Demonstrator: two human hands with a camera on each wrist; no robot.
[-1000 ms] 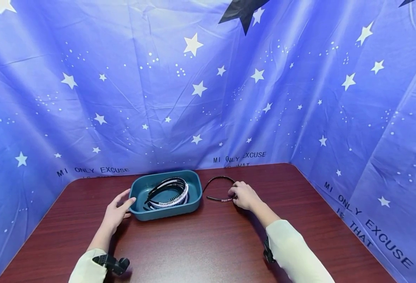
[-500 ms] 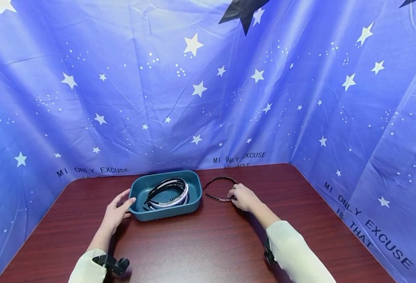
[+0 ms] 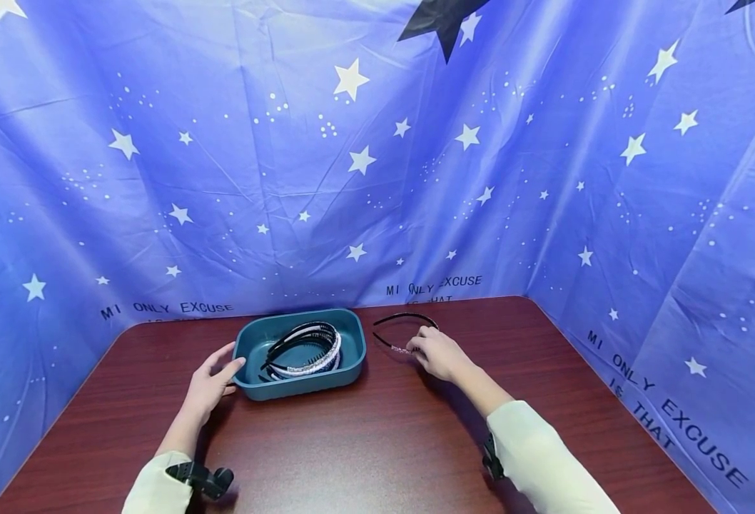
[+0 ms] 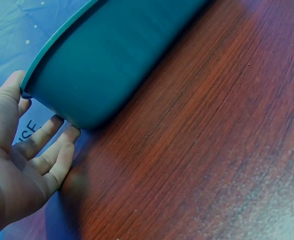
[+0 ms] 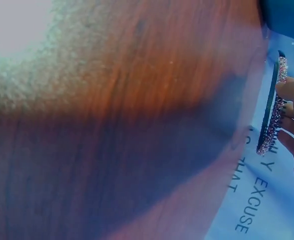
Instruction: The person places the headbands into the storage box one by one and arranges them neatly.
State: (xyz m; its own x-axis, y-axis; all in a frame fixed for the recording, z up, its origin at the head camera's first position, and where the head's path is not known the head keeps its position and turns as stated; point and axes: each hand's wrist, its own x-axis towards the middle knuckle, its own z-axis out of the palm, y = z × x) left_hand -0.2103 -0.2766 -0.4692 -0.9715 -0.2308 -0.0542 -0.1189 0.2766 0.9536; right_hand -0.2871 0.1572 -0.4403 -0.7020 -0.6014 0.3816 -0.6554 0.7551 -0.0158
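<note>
In the head view a teal plastic tub stands on the table at left of centre. Inside it lies a small stack of headbands, black ones and one with a silvery glitter band uppermost. My left hand holds the tub's left end; in the left wrist view the thumb lies at the rim and the fingertips touch the outer wall. To the right of the tub, my right hand pinches a black headband with pink and silver glitter. Its open ends face the tub in the head view.
A dark red wooden table carries everything. Behind it and along both sides hangs a blue cloth backdrop with white stars and lettering. Both forearms have white sleeves and black wrist-camera mounts.
The right hand has tilted and raised the glitter headband, and its ends have shifted slightly away from the tub's rim. The left hand and the tub have barely moved.
</note>
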